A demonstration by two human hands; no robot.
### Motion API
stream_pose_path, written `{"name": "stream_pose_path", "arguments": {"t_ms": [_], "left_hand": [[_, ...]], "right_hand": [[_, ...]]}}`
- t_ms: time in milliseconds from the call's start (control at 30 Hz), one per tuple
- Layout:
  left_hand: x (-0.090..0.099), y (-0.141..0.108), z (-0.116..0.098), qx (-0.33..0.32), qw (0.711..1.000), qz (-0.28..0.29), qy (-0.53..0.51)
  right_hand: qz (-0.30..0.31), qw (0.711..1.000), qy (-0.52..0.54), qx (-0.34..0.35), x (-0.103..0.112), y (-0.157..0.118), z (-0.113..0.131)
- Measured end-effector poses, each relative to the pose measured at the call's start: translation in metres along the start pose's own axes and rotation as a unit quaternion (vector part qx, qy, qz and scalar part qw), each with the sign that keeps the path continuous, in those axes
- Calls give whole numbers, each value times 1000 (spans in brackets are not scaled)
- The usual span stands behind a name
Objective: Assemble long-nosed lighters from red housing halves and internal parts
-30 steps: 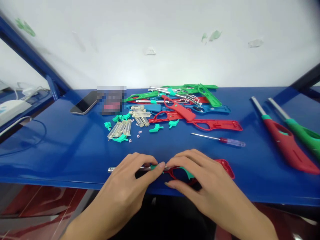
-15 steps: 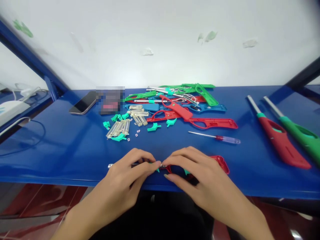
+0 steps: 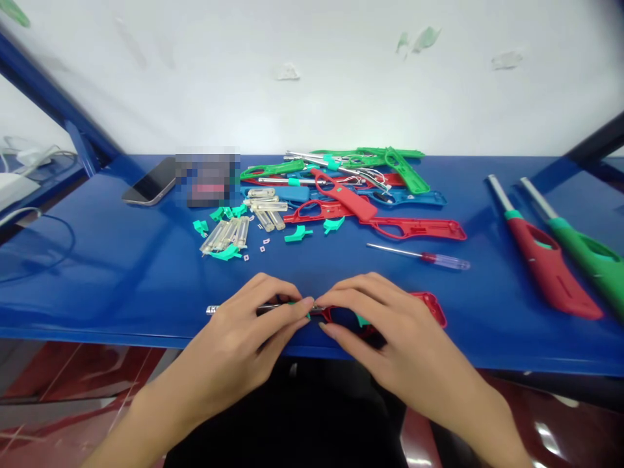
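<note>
Near the table's front edge, my left hand (image 3: 258, 322) pinches a metal lighter tube (image 3: 213, 310) near its inner end, where a bit of green plastic shows at the fingertips. My right hand (image 3: 385, 318) has its fingers closed on a red lighter shell half (image 3: 431, 307), whose wide end sticks out to the right. A green trigger piece (image 3: 363, 320) shows under the right fingers. The fingertips of both hands almost meet where tube and shell join. Much of the shell is hidden by my right hand.
Behind my hands are a screwdriver (image 3: 441, 260), clear fuel tanks (image 3: 227, 235), loose green triggers (image 3: 298, 234) and a pile of red, blue and green shells (image 3: 414, 227). Red (image 3: 556, 273) and green (image 3: 589, 253) lighters lie right, a phone (image 3: 152, 182) left. The blue table (image 3: 121, 279) meets a white wall.
The camera view has shifted slightly, so the table sits higher in the picture. Both hands keep nearly the same pose, and slightly more of the metal tube shows beside my left hand.
</note>
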State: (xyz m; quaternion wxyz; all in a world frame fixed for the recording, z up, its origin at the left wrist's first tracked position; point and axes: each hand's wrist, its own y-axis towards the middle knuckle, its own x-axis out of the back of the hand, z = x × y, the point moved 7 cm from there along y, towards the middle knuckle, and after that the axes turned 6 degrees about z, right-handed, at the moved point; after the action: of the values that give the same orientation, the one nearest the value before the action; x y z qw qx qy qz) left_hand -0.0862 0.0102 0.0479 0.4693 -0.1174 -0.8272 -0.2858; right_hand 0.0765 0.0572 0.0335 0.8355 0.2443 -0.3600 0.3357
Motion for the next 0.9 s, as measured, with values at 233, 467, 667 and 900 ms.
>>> {"name": "stream_pose_path", "arguments": {"t_ms": [233,467,667,900], "left_hand": [[-5,-1,-5,5,998,1,59],[-7,0,0,25,998,0,55],[-8,-1,8,25,998,1,51],[-7,-3,11,47,999,-5,12]], "right_hand": [[2,1000,3,-16,0,1,0],[8,1000,6,-17,0,1,-1],[-1,1000,1,-28,-2,-1,-3],[-37,999,-6,-1,-1,-3,-2]]}}
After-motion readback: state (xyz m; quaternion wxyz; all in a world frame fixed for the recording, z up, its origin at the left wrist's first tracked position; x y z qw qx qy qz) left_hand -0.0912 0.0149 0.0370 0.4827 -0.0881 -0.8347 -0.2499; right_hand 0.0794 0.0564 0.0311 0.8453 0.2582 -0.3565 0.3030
